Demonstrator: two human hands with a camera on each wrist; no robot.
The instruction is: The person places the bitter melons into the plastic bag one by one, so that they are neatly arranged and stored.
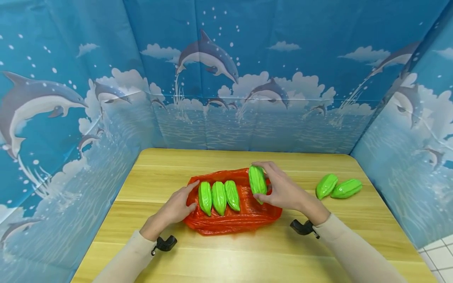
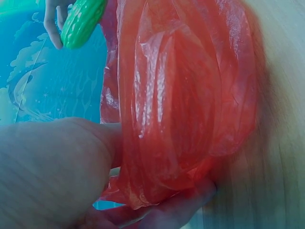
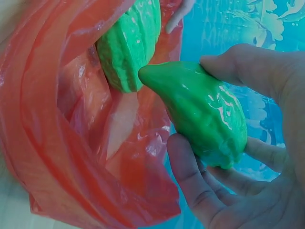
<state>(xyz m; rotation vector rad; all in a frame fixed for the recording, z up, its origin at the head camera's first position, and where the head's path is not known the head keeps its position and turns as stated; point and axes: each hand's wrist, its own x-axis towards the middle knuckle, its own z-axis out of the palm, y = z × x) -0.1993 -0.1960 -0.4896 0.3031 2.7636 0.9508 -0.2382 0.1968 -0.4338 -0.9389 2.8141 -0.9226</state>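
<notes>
My right hand (image 1: 284, 192) holds a green bitter melon (image 1: 257, 181) between thumb and fingers, over the right part of an open red plastic bag (image 1: 230, 228). In the right wrist view the melon (image 3: 205, 112) points its tapered end at the bag's mouth, with another bitter melon (image 3: 131, 47) beyond. Three bitter melons lie side by side in the bag's left half, the middle one (image 1: 219, 197) between two others. My left hand (image 1: 177, 204) grips the bag's left end, thumb inside the rim. In the left wrist view the red film (image 2: 190, 95) partly covers the fingers.
Two more bitter melons, one upright-angled (image 1: 326, 186) and one lying sideways (image 1: 347, 188), rest together on the wooden table (image 1: 226, 259) at the right. Blue dolphin-print sheets (image 1: 247, 125) stand along the table's back and sides.
</notes>
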